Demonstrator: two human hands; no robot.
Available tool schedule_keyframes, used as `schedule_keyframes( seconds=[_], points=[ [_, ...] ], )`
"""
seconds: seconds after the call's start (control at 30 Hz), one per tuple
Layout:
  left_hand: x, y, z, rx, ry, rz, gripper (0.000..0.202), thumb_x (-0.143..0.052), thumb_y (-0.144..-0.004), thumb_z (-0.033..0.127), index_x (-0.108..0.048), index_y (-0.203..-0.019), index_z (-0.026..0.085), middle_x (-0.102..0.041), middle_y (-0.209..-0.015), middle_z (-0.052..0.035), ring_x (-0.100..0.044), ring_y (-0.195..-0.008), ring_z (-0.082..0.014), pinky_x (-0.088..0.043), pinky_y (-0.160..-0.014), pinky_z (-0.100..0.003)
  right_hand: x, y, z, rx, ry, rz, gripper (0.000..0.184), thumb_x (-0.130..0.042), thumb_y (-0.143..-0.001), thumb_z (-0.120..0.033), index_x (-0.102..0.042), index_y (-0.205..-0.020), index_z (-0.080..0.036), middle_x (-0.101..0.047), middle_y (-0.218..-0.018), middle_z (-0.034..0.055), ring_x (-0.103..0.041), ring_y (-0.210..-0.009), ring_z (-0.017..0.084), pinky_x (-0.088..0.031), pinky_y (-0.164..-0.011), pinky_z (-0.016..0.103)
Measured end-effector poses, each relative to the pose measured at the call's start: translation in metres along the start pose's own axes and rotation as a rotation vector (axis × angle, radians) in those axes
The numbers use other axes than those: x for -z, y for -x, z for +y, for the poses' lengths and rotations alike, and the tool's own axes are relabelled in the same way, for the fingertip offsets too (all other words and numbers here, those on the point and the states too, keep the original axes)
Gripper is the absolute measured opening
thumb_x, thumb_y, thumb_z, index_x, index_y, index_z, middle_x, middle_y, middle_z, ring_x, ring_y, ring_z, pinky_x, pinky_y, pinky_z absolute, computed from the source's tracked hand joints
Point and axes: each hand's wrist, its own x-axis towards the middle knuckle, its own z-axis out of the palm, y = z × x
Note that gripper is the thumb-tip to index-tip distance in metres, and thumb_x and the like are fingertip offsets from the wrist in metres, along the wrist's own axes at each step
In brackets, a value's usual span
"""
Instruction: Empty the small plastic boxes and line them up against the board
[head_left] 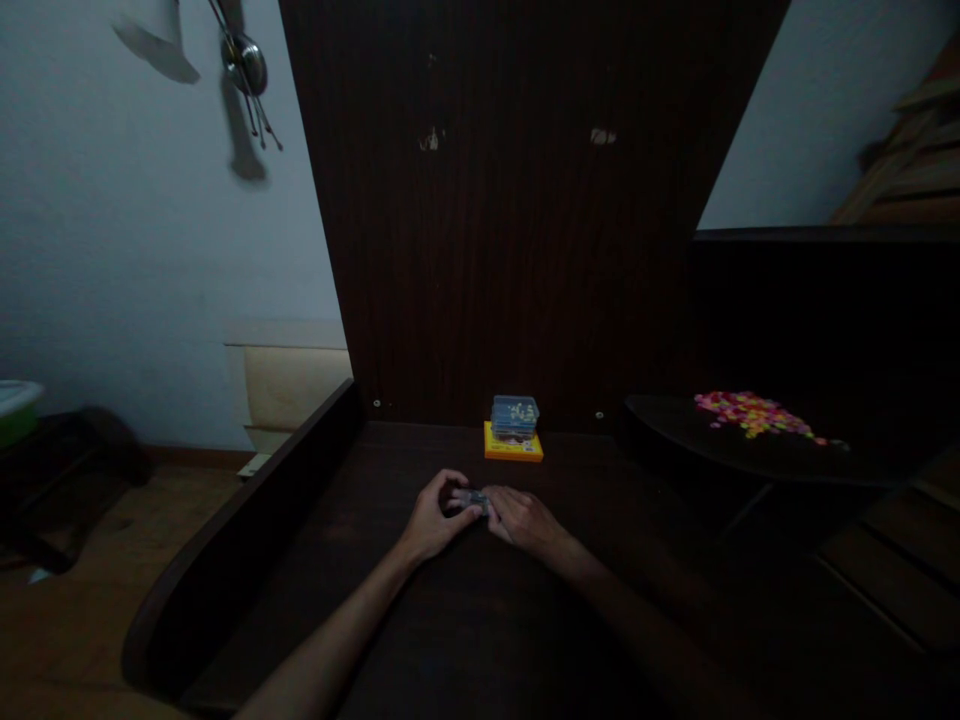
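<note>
Over the dark wooden desk (450,620), both hands meet around a small, clear greyish object (474,499), perhaps a little plastic box; its kind is hard to make out in the dim light. My left hand (435,518) grips it from the left, thumb in front and fingers curled behind. From the right, my right hand (523,518) closes on its other end, with the fingertips partly hidden. Just beyond the hands lies a yellow box (514,452). Stacked on it are clear plastic cases (514,412), the top one containing small pale pieces.
A pile of small pink, orange and yellow pieces (757,412) lies on a dark curved shelf (660,425) at the right. A raised side panel (240,540) edges the desk on the left. An upright dark board (517,250) stands behind. A green tub (19,412) sits far left.
</note>
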Motion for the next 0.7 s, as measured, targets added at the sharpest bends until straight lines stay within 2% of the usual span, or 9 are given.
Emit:
schedule_keyframes(
  seconds=[0.13,0.23,0.37,0.47,0.53,0.6,0.7],
  points=[
    [0.001,-0.002,0.000,0.054,0.121,0.004,0.056,-0.084,-0.067,0.031,-0.051,-0.111,0.020,-0.059,-0.110,-0.0072,-0.063,-0.098,-0.0186,-0.053,-0.088,-0.035,0.001,-0.007,0.002,-0.142,-0.148,0.127,0.025,-0.040,-0.097,-0.022,-0.062,-0.108,-0.018,-0.072,-0.094,0.0092,-0.070,-0.084,0.019,-0.059,-0.077,0.031],
    [0.003,-0.003,-0.002,0.056,0.184,-0.026,0.057,-0.084,-0.068,0.031,-0.050,-0.112,0.021,-0.058,-0.113,-0.0082,-0.061,-0.103,-0.0212,-0.055,-0.087,-0.037,-0.002,-0.015,0.005,-0.301,-0.239,0.214,0.028,-0.036,-0.100,-0.026,-0.063,-0.107,-0.020,-0.072,-0.094,0.0085,-0.070,-0.086,0.019,-0.058,-0.078,0.030],
    [0.010,-0.004,-0.008,0.022,0.241,-0.056,0.055,-0.083,-0.068,0.028,-0.048,-0.110,0.025,-0.051,-0.126,-0.0078,-0.057,-0.112,-0.0232,-0.056,-0.083,-0.035,-0.013,-0.027,0.006,-0.406,-0.318,0.256,0.031,-0.036,-0.100,-0.030,-0.065,-0.106,-0.019,-0.072,-0.097,0.0098,-0.069,-0.091,0.021,-0.056,-0.084,0.033],
    [0.016,-0.006,-0.010,-0.003,0.215,-0.100,0.054,-0.081,-0.068,0.023,-0.050,-0.112,0.026,-0.050,-0.129,-0.0079,-0.056,-0.115,-0.0236,-0.056,-0.088,-0.039,-0.023,-0.037,0.007,-0.506,-0.385,0.271,0.032,-0.036,-0.100,-0.032,-0.065,-0.106,-0.020,-0.072,-0.099,0.0093,-0.068,-0.093,0.021,-0.054,-0.086,0.032],
    [0.021,-0.008,-0.012,-0.002,0.140,-0.127,0.053,-0.078,-0.071,0.022,-0.053,-0.117,0.024,-0.051,-0.131,-0.0101,-0.055,-0.119,-0.0256,-0.054,-0.093,-0.043,-0.029,-0.044,0.009,-0.575,-0.431,0.268,0.034,-0.037,-0.099,-0.035,-0.066,-0.105,-0.019,-0.072,-0.096,0.0086,-0.067,-0.090,0.020,-0.054,-0.083,0.031],
    [0.027,-0.013,-0.015,0.001,0.045,-0.123,0.057,-0.076,-0.073,0.021,-0.053,-0.125,0.022,-0.052,-0.133,-0.0128,-0.053,-0.123,-0.0277,-0.052,-0.097,-0.046,-0.034,-0.051,0.011,-0.649,-0.494,0.244,0.036,-0.037,-0.099,-0.039,-0.065,-0.108,-0.019,-0.071,-0.091,0.0075,-0.067,-0.080,0.019,-0.055,-0.072,0.029],
    [0.045,-0.023,-0.023,-0.018,-0.092,-0.003,0.063,-0.074,-0.073,0.021,-0.050,-0.132,0.022,-0.050,-0.138,-0.0133,-0.052,-0.126,-0.0277,-0.053,-0.096,-0.046,-0.039,-0.057,0.014,-0.703,-0.576,0.176,0.038,-0.037,-0.099,-0.041,-0.064,-0.114,-0.019,-0.070,-0.087,0.0058,-0.064,-0.065,0.016,-0.052,-0.059,0.026]
  ],
)
